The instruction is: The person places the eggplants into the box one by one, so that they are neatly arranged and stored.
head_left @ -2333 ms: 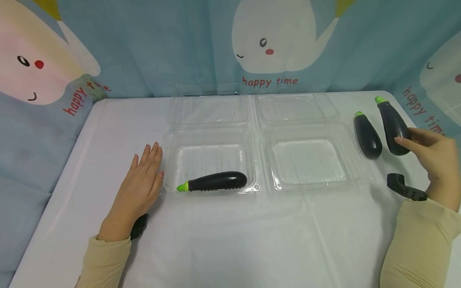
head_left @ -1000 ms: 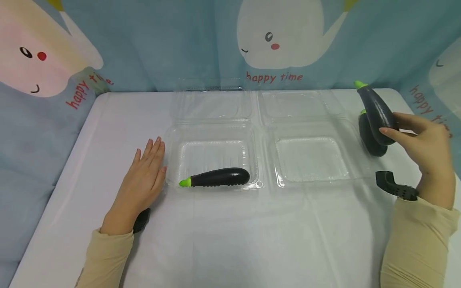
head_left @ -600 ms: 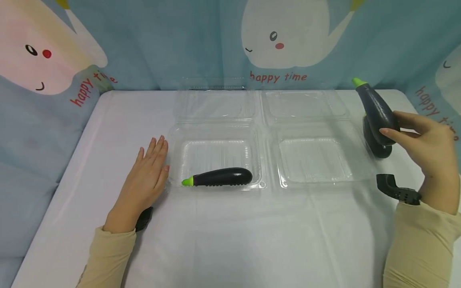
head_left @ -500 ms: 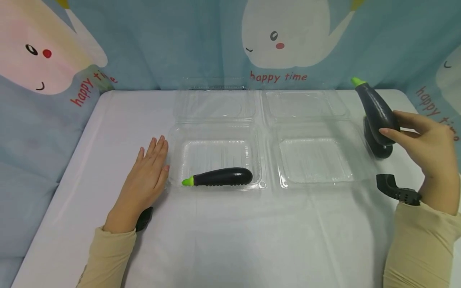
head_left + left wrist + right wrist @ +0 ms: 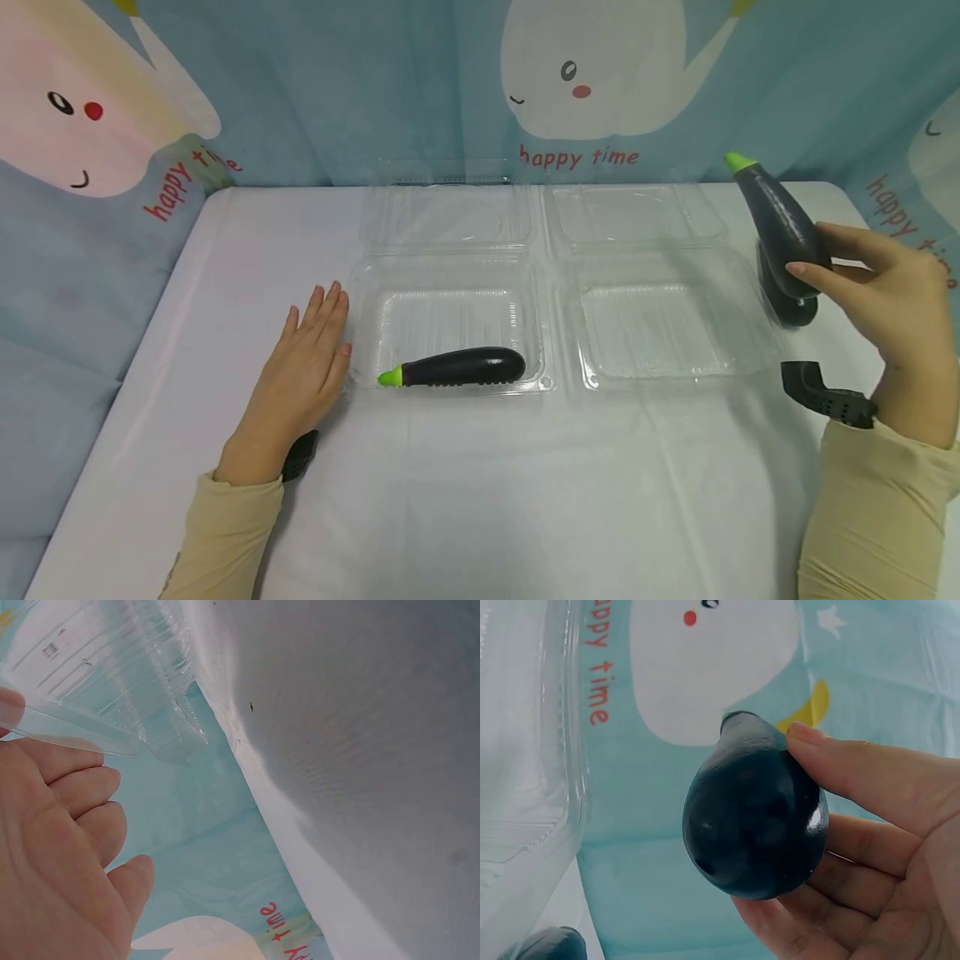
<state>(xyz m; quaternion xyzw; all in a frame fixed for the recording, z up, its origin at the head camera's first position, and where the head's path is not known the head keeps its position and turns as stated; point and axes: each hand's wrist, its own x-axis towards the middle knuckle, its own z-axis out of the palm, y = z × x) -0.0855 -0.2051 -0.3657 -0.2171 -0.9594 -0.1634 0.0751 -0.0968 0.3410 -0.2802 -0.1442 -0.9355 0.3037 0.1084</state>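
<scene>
At the right, my right hand (image 5: 892,292) grips a dark eggplant (image 5: 780,229) with a green stem by its thick end, thumb on one side and fingers on the other. It is raised in a tilt, its stem pointing up and to the left. A second eggplant (image 5: 793,310) lies behind it, mostly hidden. My left hand (image 5: 296,375) lies with extended fingers at the left edge of a clear plastic clamshell container (image 5: 360,304); the left wrist view shows its rim (image 5: 82,733) between thumb and fingers. A third eggplant (image 5: 465,367) lies inside along the near side.
Another clear clamshell container (image 5: 738,333) stands open to the right, with nothing inside. Both lids (image 5: 442,221) lean back at the far side. A white cloth covers the table (image 5: 510,500); a blue printed curtain (image 5: 360,83) hangs behind.
My right hand has lifted its eggplant and carried it leftward, partly over the other eggplant, then slightly higher. My left hand stays beside the container. The head view has shifted a little.
</scene>
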